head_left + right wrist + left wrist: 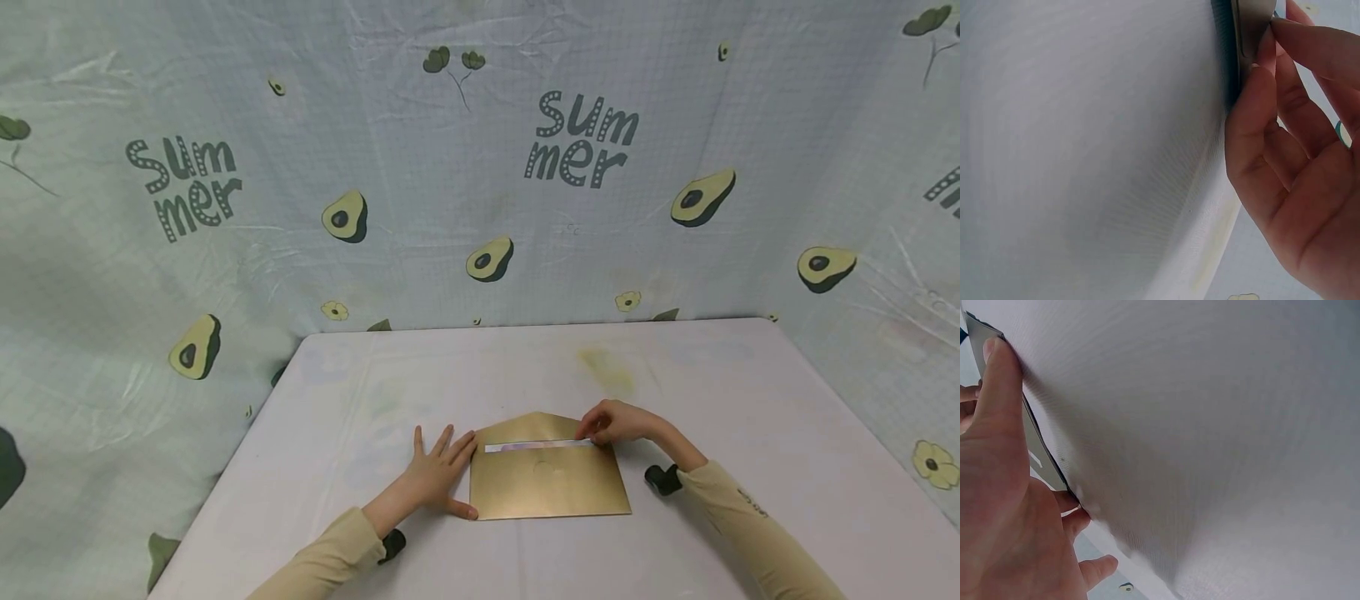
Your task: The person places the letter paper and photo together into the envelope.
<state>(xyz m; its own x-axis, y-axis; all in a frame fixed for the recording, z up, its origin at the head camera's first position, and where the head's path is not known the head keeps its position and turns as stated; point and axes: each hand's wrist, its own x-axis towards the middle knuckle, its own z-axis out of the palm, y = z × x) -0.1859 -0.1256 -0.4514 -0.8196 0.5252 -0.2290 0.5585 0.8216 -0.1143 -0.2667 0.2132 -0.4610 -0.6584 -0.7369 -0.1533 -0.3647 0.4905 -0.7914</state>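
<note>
A gold envelope (551,485) lies flat on the table, its pointed flap (528,427) opened away from me. A thin strip of printed paper (517,447) shows at the mouth of the pocket; the rest is hidden inside. My left hand (437,477) rests with spread fingers against the envelope's left edge, thumb at the near corner. In the left wrist view that thumb (999,381) touches the envelope's edge. With curled fingers my right hand (617,421) pinches the paper at the right end of the mouth. The right wrist view shows its fingertips close against the envelope (1252,28).
A white cloth covers the table (360,392), with a yellowish stain (606,369) toward the back. Behind and at the sides hangs a pale curtain (420,167) printed with avocados and lettering. Dark devices sit at the left wrist (392,545) and right wrist (663,479).
</note>
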